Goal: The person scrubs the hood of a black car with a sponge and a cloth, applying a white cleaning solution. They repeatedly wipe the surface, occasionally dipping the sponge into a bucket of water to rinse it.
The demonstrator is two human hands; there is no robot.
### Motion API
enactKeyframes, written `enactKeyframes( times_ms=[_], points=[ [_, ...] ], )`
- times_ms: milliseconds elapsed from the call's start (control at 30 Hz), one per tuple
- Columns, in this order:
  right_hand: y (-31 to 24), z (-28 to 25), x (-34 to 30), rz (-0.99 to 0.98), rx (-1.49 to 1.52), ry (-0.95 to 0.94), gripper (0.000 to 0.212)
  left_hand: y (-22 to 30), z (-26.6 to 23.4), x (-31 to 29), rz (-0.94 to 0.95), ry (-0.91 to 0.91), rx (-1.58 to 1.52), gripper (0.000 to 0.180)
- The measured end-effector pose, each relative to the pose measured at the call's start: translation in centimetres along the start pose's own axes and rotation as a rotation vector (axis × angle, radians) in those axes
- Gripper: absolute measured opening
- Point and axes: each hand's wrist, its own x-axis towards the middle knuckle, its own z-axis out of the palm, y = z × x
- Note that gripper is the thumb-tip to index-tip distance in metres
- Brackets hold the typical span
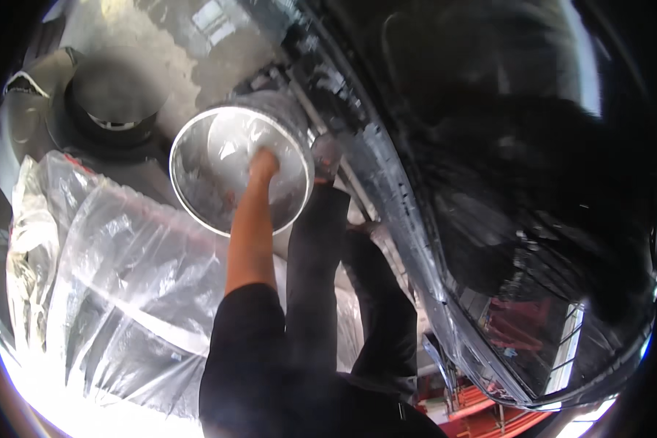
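My left arm reaches down into a round, pale-rimmed bucket point(181, 186) that holds cloudy grey liquid with bright reflections. Inside the rim, my left hand point(266, 160) is dipped into the liquid. Its fingers are sunk out of sight, so whether they hold anything is hidden. My right hand is out of the picture. Just right of the bucket are my legs in dark trousers point(317, 248), with one foot close to the bucket's side.
A glossy black car panel point(504, 131) with reflections fills the right side, its lower edge running down beside my feet. Clear plastic sheeting point(139, 270) drapes over something at the left. Beyond it is a dark round-rimmed object point(109, 131). Red items point(474, 409) lie at the bottom right.
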Motion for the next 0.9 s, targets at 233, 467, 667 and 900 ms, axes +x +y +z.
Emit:
enactKeyframes(
  times_ms=[233,467,667,900],
  points=[
    [-11.0,1.8,-0.7,0.396,0.257,-0.005,0.054,-7.4,-1.5,-15.5,0.346,0.540,-0.613,0.024],
    [-13.0,-0.8,2.0,0.548,0.339,-0.067,0.064,10.5,-28.1,-43.8,0.826,0.733,-0.875,0.050],
    [-15.8,-0.2,15.1,0.458,0.461,0.094,0.060,38.9,-41.6,-67.6,1.332,0.182,-1.177,0.039],
    [-14.1,9.5,28.3,0.357,0.324,0.050,0.054,74.4,-39.2,-74.1,2.244,0.378,-0.515,0.025]
  ],
)
